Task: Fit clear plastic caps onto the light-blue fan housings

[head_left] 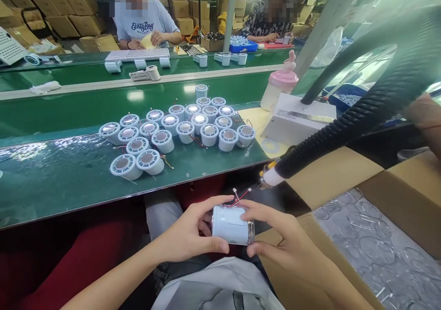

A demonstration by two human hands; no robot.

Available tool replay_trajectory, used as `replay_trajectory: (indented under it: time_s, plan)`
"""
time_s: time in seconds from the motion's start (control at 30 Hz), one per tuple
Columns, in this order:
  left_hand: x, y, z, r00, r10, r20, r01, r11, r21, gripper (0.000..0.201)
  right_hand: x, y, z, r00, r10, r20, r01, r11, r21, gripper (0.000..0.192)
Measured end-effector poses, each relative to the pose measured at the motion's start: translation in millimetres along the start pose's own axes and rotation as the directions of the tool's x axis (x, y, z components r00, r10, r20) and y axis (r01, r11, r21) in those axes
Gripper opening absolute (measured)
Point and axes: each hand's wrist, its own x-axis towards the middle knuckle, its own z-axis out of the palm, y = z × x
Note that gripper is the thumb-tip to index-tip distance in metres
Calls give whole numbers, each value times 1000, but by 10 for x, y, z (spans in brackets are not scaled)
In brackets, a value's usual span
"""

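Note:
Above my lap I hold a light blue cylindrical housing (229,225) on its side, with a clear part at its right end. My left hand (193,232) is wrapped round its left end, thumb along the lower front. At the right end, my right hand (280,234) grips it between thumb and fingers. Thin red and white wires (237,197) with small white connectors stick up from its top. Several similar blue housings (163,140) with round metallic discs on top stand on the green table to the front left.
A black ribbed hose (330,131) reaches down from the right to a nozzle beside my hands. An open carton (296,250) of clear plastic parts lies at right. A pink-lidded bottle (279,87) stands behind. Two people (144,23) work across the green belt (86,87).

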Motion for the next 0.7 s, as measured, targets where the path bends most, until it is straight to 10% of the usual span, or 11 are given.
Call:
replay_trajectory:
  time_s: [0.27,0.7]
  plan:
    - [-61,117,14,990,141,-3,-136,960,245,75,-11,-57,-22,958,275,85,-288,926,246,41]
    - [-92,75,-36,982,187,15,-172,870,462,79,84,-140,30,907,376,191,-414,704,577,37]
